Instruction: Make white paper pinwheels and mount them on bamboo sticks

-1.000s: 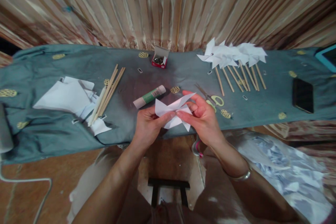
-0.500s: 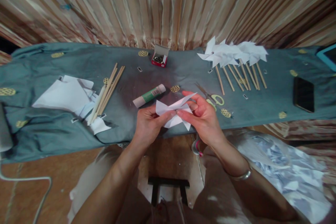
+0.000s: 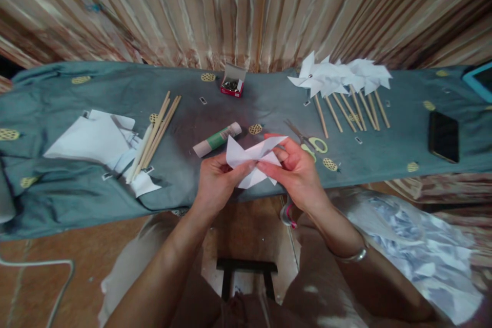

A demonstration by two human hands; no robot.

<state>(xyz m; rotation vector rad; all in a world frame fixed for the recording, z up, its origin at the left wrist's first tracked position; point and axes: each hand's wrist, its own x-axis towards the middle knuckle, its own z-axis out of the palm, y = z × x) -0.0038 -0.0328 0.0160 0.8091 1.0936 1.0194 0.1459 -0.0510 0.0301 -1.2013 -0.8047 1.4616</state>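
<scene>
A white paper pinwheel (image 3: 255,154) with folded points is held over the table's near edge, no stick visible on it. My left hand (image 3: 217,179) grips its left side, thumb pressed near the centre. From the right, my right hand (image 3: 294,171) pinches it too, its thumb meeting the left one at the middle. The fingers behind the paper are partly hidden. Just beyond my left hand lies a glue stick (image 3: 217,139) with a green label. Scissors (image 3: 307,141) with yellow-green handles rest open beside my right fingers.
A small red box of metal pins (image 3: 232,82) stands open at the back. Finished pinwheels on sticks (image 3: 346,79) lie at back right, a phone (image 3: 444,136) further right. Left are loose wooden sticks (image 3: 159,133) and white paper (image 3: 88,138). A plastic bag of paper pieces (image 3: 423,256) sits below right.
The pinwheel has tilted slightly in my hands, its lower right point now showing less. Both hands keep their hold. The view has shifted a little.
</scene>
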